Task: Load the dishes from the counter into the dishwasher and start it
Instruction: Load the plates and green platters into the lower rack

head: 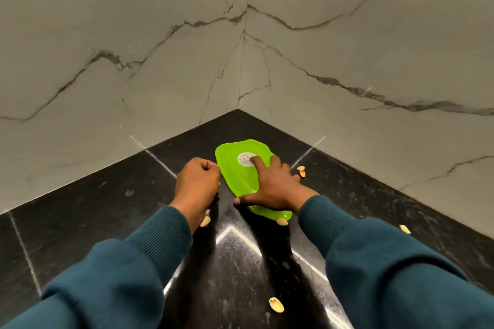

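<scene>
Black polished stone counter [80,222] fills the near field, with open room on both sides of the teal ribbed sleeves [149,254] and loose beige pistachio shells [276,304] scattered about. Farther in, the left hand [197,181] is curled into a loose fist at the left rim of the bright green flat plastic plate [235,168]; whether it pinches that rim cannot be told. The right hand [270,187] lies spread on the plate, forefinger straight on a round white sticker [244,160], thumb at the near edge. This upturned plate lies in the counter's corner, close beneath grey veined marble walls [347,61].
</scene>
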